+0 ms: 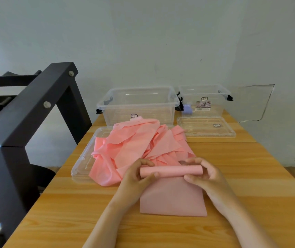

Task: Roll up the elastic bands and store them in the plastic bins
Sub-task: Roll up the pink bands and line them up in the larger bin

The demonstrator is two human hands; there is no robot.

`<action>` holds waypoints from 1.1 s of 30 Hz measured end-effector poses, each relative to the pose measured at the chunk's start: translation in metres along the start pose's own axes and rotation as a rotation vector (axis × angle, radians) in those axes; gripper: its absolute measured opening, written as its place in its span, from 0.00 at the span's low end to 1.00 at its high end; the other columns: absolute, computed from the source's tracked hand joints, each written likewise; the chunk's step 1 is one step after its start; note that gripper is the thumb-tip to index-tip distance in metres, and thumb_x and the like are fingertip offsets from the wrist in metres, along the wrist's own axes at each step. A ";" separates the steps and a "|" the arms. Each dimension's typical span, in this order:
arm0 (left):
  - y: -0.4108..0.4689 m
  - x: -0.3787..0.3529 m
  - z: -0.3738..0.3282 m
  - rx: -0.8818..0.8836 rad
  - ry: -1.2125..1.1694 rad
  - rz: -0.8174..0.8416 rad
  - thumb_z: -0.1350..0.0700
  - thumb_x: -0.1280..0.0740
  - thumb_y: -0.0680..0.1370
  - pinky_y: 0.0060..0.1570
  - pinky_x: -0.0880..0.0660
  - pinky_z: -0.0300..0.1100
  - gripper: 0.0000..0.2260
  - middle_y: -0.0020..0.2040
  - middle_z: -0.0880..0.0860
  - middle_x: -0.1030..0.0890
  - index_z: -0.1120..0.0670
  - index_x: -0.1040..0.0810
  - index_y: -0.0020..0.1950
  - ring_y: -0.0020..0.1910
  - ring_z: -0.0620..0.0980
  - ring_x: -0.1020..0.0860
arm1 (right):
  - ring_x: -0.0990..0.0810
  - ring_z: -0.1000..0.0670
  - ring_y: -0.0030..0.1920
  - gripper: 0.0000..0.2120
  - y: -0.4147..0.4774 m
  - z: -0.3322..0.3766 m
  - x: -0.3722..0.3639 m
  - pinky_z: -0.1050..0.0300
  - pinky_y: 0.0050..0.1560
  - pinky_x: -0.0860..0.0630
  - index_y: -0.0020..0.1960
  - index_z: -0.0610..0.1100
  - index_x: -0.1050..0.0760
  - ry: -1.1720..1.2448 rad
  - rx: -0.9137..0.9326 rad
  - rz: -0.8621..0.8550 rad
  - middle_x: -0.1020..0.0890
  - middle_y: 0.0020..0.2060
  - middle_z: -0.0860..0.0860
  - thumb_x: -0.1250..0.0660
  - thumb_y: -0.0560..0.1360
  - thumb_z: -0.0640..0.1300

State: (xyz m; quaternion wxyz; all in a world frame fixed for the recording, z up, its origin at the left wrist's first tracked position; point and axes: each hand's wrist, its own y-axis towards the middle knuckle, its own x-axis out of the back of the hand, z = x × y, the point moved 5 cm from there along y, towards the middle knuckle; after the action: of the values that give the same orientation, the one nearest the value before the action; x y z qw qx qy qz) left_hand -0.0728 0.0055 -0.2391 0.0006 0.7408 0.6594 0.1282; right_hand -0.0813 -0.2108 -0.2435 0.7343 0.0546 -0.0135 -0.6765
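Note:
A pink elastic band (172, 197) lies flat on the wooden table (250, 176), its far end wound into a tight roll (171, 170). My left hand (137, 174) grips the roll's left end, and my right hand (204, 174) grips its right end. Behind the roll sits a loose heap of pink bands (136, 145), partly on a clear lid (82, 163). Two clear plastic bins stand at the back: a larger one (137, 104) with nothing visible inside, and a smaller one (204, 101) with a pale purple item (187, 109) in it.
A second clear lid (205, 128) lies in front of the smaller bin. A black metal frame (17, 122) stands close on the left of the table. The wall runs right behind the bins.

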 end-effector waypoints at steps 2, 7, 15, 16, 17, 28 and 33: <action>0.000 0.002 0.001 -0.005 -0.061 -0.013 0.59 0.26 0.72 0.41 0.28 0.33 0.11 0.42 0.41 0.22 0.55 0.24 0.52 0.41 0.39 0.25 | 0.18 0.53 0.54 0.24 0.001 -0.004 -0.001 0.61 0.49 0.24 0.52 0.47 0.20 0.006 -0.045 -0.002 0.16 0.54 0.53 0.21 0.58 0.51; -0.001 -0.001 0.003 0.026 -0.033 0.017 0.58 0.27 0.74 0.46 0.27 0.33 0.12 0.48 0.45 0.21 0.54 0.24 0.55 0.45 0.38 0.23 | 0.18 0.55 0.49 0.11 -0.001 0.000 0.001 0.64 0.44 0.25 0.45 0.50 0.19 -0.026 0.002 -0.046 0.15 0.49 0.55 0.23 0.63 0.46; -0.002 0.000 -0.002 0.003 0.003 -0.020 0.59 0.26 0.73 0.44 0.28 0.30 0.11 0.47 0.48 0.22 0.55 0.24 0.52 0.42 0.37 0.24 | 0.19 0.54 0.55 0.14 -0.001 -0.002 -0.002 0.56 0.54 0.25 0.49 0.52 0.20 -0.034 -0.003 0.004 0.16 0.54 0.53 0.23 0.65 0.43; -0.002 0.001 -0.002 -0.011 -0.018 -0.029 0.61 0.25 0.72 0.44 0.28 0.32 0.11 0.46 0.49 0.22 0.56 0.24 0.51 0.42 0.39 0.24 | 0.19 0.54 0.54 0.15 0.000 -0.004 -0.002 0.57 0.53 0.25 0.50 0.52 0.20 -0.017 -0.031 0.002 0.16 0.53 0.53 0.22 0.65 0.45; -0.002 0.002 -0.003 -0.028 -0.028 -0.035 0.63 0.25 0.71 0.44 0.27 0.32 0.12 0.45 0.49 0.22 0.56 0.24 0.51 0.43 0.40 0.24 | 0.18 0.55 0.53 0.14 0.001 -0.006 -0.002 0.59 0.51 0.25 0.51 0.50 0.19 -0.018 -0.051 -0.014 0.16 0.52 0.54 0.22 0.67 0.47; -0.001 -0.003 0.006 0.060 0.011 0.023 0.58 0.29 0.75 0.49 0.30 0.27 0.09 0.51 0.48 0.20 0.56 0.23 0.54 0.48 0.36 0.23 | 0.18 0.57 0.51 0.09 -0.002 0.001 0.001 0.62 0.48 0.26 0.46 0.43 0.21 -0.074 0.009 -0.056 0.15 0.50 0.54 0.26 0.69 0.34; 0.000 0.001 0.003 0.011 -0.085 -0.006 0.57 0.25 0.72 0.48 0.27 0.34 0.10 0.46 0.51 0.20 0.57 0.23 0.48 0.46 0.43 0.23 | 0.18 0.55 0.52 0.13 -0.001 -0.001 -0.002 0.59 0.49 0.26 0.49 0.47 0.19 -0.020 -0.047 -0.056 0.16 0.50 0.56 0.23 0.67 0.49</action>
State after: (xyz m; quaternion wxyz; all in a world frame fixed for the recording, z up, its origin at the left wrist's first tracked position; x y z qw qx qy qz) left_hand -0.0723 0.0067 -0.2417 0.0248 0.7435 0.6617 0.0931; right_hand -0.0822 -0.2087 -0.2449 0.7158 0.0308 -0.0035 -0.6976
